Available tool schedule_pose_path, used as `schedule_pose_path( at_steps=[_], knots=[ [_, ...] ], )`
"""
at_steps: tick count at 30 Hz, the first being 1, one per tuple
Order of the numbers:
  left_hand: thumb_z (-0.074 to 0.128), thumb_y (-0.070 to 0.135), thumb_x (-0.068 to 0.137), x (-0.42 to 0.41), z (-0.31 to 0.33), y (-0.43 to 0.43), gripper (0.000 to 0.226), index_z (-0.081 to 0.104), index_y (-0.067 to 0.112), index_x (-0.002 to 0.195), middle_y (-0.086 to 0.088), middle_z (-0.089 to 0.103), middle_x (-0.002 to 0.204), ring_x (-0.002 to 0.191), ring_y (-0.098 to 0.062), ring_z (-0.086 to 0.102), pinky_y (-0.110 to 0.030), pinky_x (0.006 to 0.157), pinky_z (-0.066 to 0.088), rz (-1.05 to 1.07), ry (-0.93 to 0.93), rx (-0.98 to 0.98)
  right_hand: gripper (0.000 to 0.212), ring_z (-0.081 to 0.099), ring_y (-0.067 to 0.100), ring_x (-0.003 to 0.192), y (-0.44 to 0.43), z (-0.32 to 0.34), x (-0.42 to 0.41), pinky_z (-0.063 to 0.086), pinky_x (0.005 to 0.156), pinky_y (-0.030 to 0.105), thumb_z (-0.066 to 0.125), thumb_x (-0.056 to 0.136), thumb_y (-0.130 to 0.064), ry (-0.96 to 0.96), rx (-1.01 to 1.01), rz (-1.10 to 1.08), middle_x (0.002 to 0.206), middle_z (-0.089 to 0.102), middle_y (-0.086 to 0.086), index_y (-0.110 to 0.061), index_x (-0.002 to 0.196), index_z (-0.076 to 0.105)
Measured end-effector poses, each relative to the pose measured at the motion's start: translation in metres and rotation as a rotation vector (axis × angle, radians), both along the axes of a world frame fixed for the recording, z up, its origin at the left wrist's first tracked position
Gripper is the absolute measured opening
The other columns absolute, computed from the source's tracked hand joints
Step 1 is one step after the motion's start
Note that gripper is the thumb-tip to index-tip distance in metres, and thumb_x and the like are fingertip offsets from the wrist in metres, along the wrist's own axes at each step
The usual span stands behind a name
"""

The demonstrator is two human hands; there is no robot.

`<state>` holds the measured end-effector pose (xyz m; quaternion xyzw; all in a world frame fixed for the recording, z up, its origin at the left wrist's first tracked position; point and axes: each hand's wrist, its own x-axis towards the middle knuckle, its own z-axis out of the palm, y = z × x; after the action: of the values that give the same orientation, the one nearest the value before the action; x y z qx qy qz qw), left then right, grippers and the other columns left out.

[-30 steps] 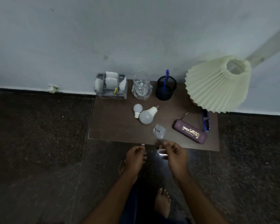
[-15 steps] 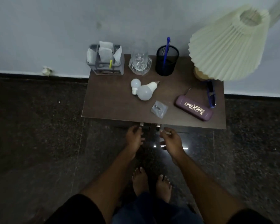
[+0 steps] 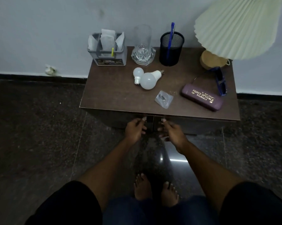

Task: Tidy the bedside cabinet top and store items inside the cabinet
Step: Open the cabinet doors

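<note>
- While both doors of the dark brown wooden bedside cabinet (image 3: 111, 95) stand closed, the left hand (image 3: 135, 129) curls its fingers round the small metal left door handle (image 3: 144, 118)
- the right hand (image 3: 171, 132) likewise grips the small metal right door handle (image 3: 163, 119); the two handles sit on either side of the centre seam, just under the top's front edge
- along the back of the top, from the left, stand a grey plastic organiser (image 3: 110, 60) holding white paper packets, a clear glass tumbler (image 3: 143, 46), and a black mesh pen cup (image 3: 176, 51) with a blue pen (image 3: 170, 38) upright in it
- a small white bulb (image 3: 138, 73) and a large white bulb (image 3: 148, 80) lie touching near the middle
- a clear plastic pouch (image 3: 163, 99) lies near the front edge
- a purple spectacle case (image 3: 202, 97) printed "PRINCE OPTICALS" lies to the pouch's right, with blue-framed glasses (image 3: 220, 80) just behind it
- a lamp with a cream pleated shade (image 3: 234, 26) stands at the back right corner
</note>
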<state>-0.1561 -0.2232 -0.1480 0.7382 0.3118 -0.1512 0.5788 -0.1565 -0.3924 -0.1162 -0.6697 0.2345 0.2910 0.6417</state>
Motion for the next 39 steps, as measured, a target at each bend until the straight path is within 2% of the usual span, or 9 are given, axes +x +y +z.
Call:
schedule_pose_path(
  at_steps=[8, 13, 17, 19, 23, 27, 30, 37, 39],
  knots=[
    [0.055, 0.035, 0.099, -0.005, -0.007, 0.012, 0.029, 0.063, 0.017, 0.079, -0.006, 0.065, 0.069, 0.050, -0.009, 0.057, -0.021, 0.049, 0.043, -0.128, -0.077, 0.029, 0.047, 0.057, 0.017, 0.060, -0.015, -0.003, -0.006, 0.043, 0.040, 0.012, 0.051, 0.101, -0.042, -0.078, -0.081, 0.168, 0.092, 0.067, 0.019, 0.001, 0.111, 0.068],
    [0.047, 0.077, 0.082, -0.014, 0.021, 0.014, 0.062, 0.069, 0.021, 0.094, -0.006, 0.075, 0.083, 0.072, -0.023, 0.069, -0.030, 0.066, 0.048, -0.273, 0.061, 0.141, 0.087, 0.064, 0.025, 0.073, -0.019, 0.005, -0.016, 0.042, 0.067, 0.032, 0.044, 0.069, -0.091, 0.078, -0.090, 0.235, 0.092, 0.075, 0.013, -0.013, 0.097, 0.072],
    [0.042, 0.090, 0.069, -0.036, 0.041, 0.019, 0.087, 0.068, 0.015, 0.103, -0.012, 0.076, 0.088, 0.081, -0.031, 0.071, -0.035, 0.079, 0.054, -0.273, 0.170, 0.133, 0.104, 0.064, 0.026, 0.092, -0.021, 0.018, -0.034, 0.044, 0.086, 0.036, 0.037, 0.055, -0.101, 0.184, -0.096, 0.261, 0.100, 0.072, 0.009, -0.012, 0.098, 0.070],
    [0.045, 0.092, 0.062, -0.045, 0.044, 0.022, 0.093, 0.068, 0.012, 0.104, -0.015, 0.075, 0.089, 0.083, -0.035, 0.072, -0.043, 0.086, 0.056, -0.266, 0.211, 0.118, 0.101, 0.065, 0.028, 0.099, -0.020, 0.024, -0.040, 0.048, 0.095, 0.043, 0.042, 0.058, -0.097, 0.200, -0.113, 0.262, 0.107, 0.069, 0.009, -0.012, 0.105, 0.069],
    [0.039, 0.083, 0.079, -0.059, 0.059, 0.024, 0.077, 0.064, 0.013, 0.098, -0.011, 0.067, 0.082, 0.067, -0.028, 0.061, -0.029, 0.069, 0.045, -0.363, 0.392, 0.111, 0.055, 0.057, 0.025, 0.074, -0.017, 0.052, -0.060, 0.048, 0.091, 0.046, 0.038, 0.093, -0.066, 0.244, -0.143, 0.299, 0.085, 0.056, 0.006, -0.016, 0.084, 0.059],
    [0.035, 0.062, 0.093, -0.068, 0.063, 0.024, 0.054, 0.060, 0.014, 0.089, -0.006, 0.061, 0.077, 0.063, -0.023, 0.055, -0.028, 0.066, 0.037, -0.389, 0.467, 0.145, 0.037, 0.050, 0.023, 0.063, -0.020, 0.075, -0.076, 0.043, 0.064, 0.032, 0.039, 0.101, -0.037, 0.243, -0.277, 0.335, 0.074, 0.052, 0.008, -0.014, 0.075, 0.052],
    [0.035, 0.050, 0.099, -0.081, 0.067, 0.032, 0.046, 0.061, 0.016, 0.083, -0.008, 0.062, 0.082, 0.069, -0.023, 0.057, -0.027, 0.068, 0.040, -0.397, 0.509, 0.114, 0.036, 0.046, 0.023, 0.061, -0.025, 0.077, -0.095, 0.037, 0.058, 0.027, 0.040, 0.102, -0.035, 0.230, -0.336, 0.340, 0.073, 0.050, 0.009, -0.011, 0.076, 0.049],
    [0.036, 0.024, 0.105, -0.124, 0.084, 0.061, 0.039, 0.057, 0.004, 0.080, -0.018, 0.059, 0.080, 0.066, -0.028, 0.053, -0.032, 0.063, 0.043, -0.388, 0.529, 0.138, 0.028, 0.063, 0.027, 0.080, -0.058, 0.045, -0.103, 0.053, 0.088, 0.042, 0.045, 0.101, -0.022, 0.249, -0.443, 0.441, 0.094, 0.066, 0.015, -0.004, 0.091, 0.063],
    [0.035, 0.014, 0.104, -0.134, 0.086, 0.071, 0.032, 0.056, 0.000, 0.085, -0.021, 0.057, 0.087, 0.069, -0.030, 0.052, -0.037, 0.069, 0.045, -0.406, 0.549, 0.226, 0.030, 0.061, 0.026, 0.079, -0.069, 0.046, -0.108, 0.054, 0.081, 0.037, 0.044, 0.103, -0.016, 0.257, -0.529, 0.513, 0.089, 0.065, 0.015, -0.001, 0.085, 0.063]
  ],
)
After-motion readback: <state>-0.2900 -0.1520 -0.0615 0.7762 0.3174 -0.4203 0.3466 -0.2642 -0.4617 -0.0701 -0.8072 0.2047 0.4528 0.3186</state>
